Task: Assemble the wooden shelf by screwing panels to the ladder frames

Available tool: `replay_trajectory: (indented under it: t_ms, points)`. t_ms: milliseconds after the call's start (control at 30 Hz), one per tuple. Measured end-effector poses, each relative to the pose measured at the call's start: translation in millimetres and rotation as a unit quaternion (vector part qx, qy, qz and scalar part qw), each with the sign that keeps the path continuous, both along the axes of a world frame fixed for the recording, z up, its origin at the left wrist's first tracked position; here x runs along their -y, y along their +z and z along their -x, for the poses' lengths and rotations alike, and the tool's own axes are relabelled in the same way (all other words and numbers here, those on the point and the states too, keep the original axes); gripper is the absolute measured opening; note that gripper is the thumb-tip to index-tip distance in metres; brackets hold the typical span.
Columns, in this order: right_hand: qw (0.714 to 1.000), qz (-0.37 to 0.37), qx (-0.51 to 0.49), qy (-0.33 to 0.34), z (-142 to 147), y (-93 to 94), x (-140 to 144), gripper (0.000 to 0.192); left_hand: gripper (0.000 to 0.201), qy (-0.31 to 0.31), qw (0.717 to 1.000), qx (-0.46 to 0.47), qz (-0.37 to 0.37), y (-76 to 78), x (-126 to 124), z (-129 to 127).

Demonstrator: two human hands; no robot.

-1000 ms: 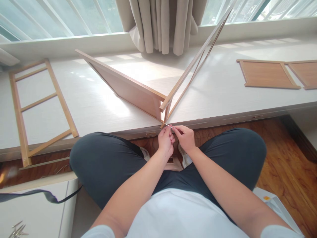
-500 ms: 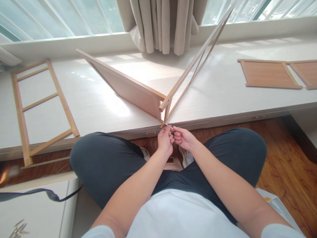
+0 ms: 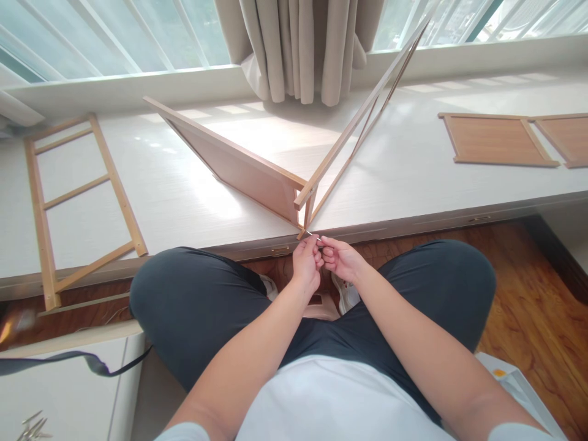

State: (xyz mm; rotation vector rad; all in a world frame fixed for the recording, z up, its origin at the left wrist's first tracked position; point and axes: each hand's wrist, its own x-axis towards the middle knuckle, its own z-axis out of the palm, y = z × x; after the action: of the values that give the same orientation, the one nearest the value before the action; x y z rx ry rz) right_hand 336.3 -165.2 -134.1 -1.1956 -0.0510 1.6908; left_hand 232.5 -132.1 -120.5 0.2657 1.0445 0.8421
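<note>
Item: thin metal pin [image 3: 313,234], small and silvery, at the near edge of the white bench [image 3: 184,196]. It points at the lower corner of the wooden corner joint [image 3: 304,211], where an upright wooden panel [image 3: 239,168] meets a slatted frame [image 3: 362,116] leaning away toward the window. The pin's tip sits at or just beside the foot of the joint; whether it has entered the wood cannot be told.

Left hand [image 3: 307,264]: just below the joint, fingers curled in and pinched narrow at the pin's near end.

Right hand [image 3: 339,257]: just beside the left hand and touching it at the fingertips, fingers likewise drawn together at the pin. Which hand bears the pin's weight cannot be told; both close on it.

Both hands hang over the gap between the bench edge and the person's crossed legs [image 3: 206,300], directly below the joint.

Other stock, placed relative to the joint:
- Ladder-like wooden frame [image 3: 78,202], flat on the bench, well to the left.
- Two flat wooden panels [image 3: 496,139], lying on the bench well to the right, the second one cut off by the picture edge.
- Curtain [image 3: 298,49], hanging behind the joint at the window.
- Loose metal pins [image 3: 32,427] on a white surface, far down to the left, well apart from both hands.
- Dark strap [image 3: 82,360], also lower left.
- Wooden floor [image 3: 528,306], below and right.
</note>
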Motion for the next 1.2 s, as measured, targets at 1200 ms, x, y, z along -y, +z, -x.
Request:
replay_trajectory:
  t_ms: [1200]
  points:
    - [0.765, -0.187, 0.616, -0.014, 13.0, 2.8, 12.4, 0.022, 0.045, 0.004, 1.0, 0.021, -0.017, -1.8, 2.4, 0.6]
